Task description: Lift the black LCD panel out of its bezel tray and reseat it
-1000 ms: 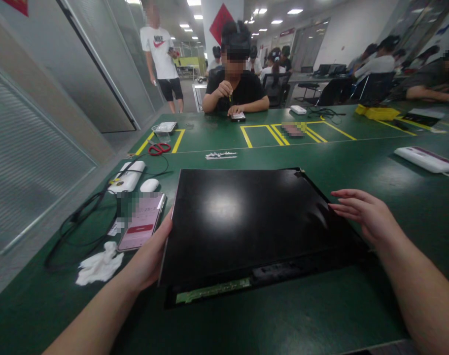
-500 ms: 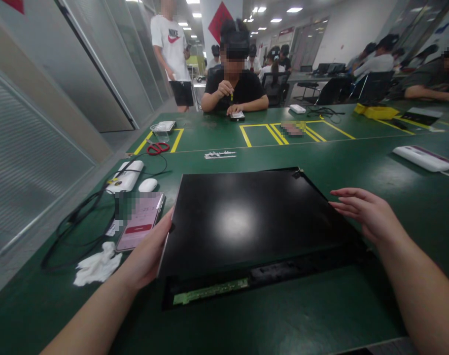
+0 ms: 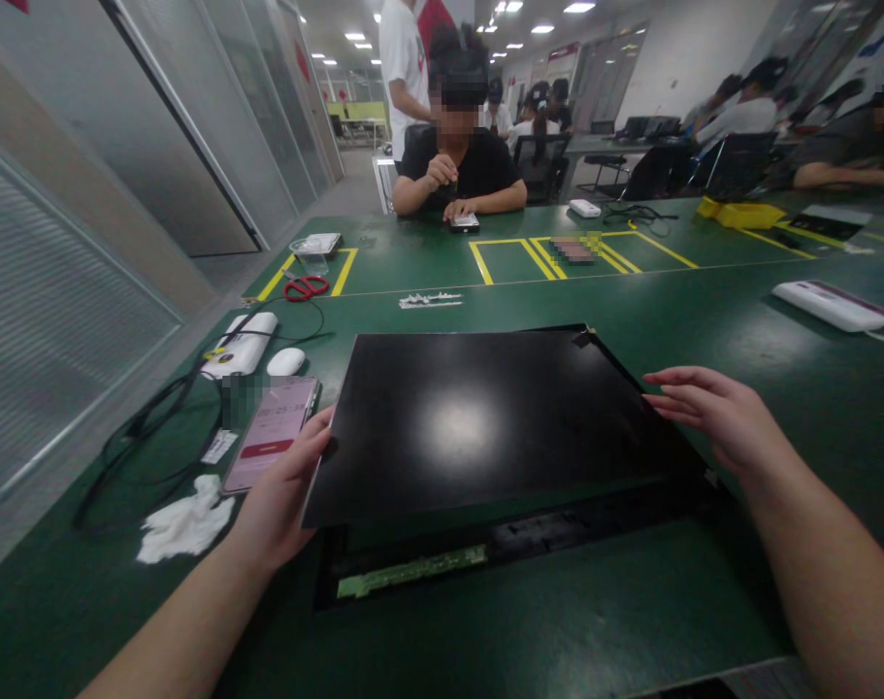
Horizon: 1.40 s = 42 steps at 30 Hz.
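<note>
A large black display panel (image 3: 477, 417) lies in front of me on the green table (image 3: 558, 621), its near edge raised off a black frame (image 3: 529, 544) that shows a green circuit strip (image 3: 410, 571). My left hand (image 3: 281, 495) grips the panel's left edge, fingers curled under it. At the panel's right edge my right hand (image 3: 718, 417) rests with its fingers stretched out flat and together.
Left of the panel lie a phone (image 3: 271, 447), a crumpled white tissue (image 3: 183, 524), black cables (image 3: 150, 427), a white mouse (image 3: 286, 361), a white device (image 3: 239, 345) and red scissors (image 3: 305, 287). A person in black (image 3: 456, 165) sits across. A white box (image 3: 831, 306) lies right.
The panel's near edge has risen from the frame, uncovering more of the black frame and circuit strip. A standing person in a white shirt has walked closer behind the seated one.
</note>
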Tool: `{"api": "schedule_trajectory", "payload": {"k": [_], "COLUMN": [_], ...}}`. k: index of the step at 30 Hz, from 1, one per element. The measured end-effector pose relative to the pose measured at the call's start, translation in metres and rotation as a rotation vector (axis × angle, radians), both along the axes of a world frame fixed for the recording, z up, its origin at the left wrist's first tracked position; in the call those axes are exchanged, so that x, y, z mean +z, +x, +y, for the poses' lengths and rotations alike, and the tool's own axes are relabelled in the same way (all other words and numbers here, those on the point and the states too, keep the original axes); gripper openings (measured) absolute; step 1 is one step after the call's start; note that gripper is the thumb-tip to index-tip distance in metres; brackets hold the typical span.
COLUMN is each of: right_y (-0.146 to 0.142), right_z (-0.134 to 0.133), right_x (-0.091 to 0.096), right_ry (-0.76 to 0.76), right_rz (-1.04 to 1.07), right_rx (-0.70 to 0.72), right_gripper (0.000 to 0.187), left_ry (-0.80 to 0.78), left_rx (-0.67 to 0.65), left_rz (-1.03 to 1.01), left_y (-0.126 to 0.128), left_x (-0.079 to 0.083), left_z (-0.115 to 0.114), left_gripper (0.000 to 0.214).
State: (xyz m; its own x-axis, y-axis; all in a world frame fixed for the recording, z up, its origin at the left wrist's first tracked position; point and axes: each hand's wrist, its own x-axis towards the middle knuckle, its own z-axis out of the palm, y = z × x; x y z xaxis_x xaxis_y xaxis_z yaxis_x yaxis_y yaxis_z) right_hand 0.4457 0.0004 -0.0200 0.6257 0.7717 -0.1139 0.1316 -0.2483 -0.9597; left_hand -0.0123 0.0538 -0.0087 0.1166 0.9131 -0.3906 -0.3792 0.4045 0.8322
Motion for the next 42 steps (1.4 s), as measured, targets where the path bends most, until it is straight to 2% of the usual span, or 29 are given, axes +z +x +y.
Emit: {"api": "schedule_trajectory", "payload": {"k": [6,16,24,31,42], "right_y": [-0.002,0.001,-0.001,-0.005,-0.001], "right_z": [0.001,0.001,0.001,-0.001,-0.003], "right_x": [-0.001,-0.004,-0.009,-0.012,-0.018], "right_ry": [-0.002,-0.011,-0.037,-0.160,-0.189], "right_rz": [0.006,-0.015,-0.177,-0.575,-0.647], "right_rx": [0.005,0.034,0.078,0.092,0.120], "right_gripper": [0.011,0.011,0.019,0.024,0.026], "left_ry": [0.023,0.049,0.051,0.048,0.051], "left_rx": [0.006,-0.025,-0.034,-0.028,-0.066], "left_rz": [0.004,-0.014,0.043,0.072,0.096], "left_y": [0.001,-0.001,-0.003,0.000,-0.002], "left_x": [0.001,-0.001,-0.003,0.001,-0.004], "left_z": [-0.002,-0.004,-0.004,-0.006,-0.006], "left_gripper": [0.052,0.057,0.055,0.048,0.054]}}
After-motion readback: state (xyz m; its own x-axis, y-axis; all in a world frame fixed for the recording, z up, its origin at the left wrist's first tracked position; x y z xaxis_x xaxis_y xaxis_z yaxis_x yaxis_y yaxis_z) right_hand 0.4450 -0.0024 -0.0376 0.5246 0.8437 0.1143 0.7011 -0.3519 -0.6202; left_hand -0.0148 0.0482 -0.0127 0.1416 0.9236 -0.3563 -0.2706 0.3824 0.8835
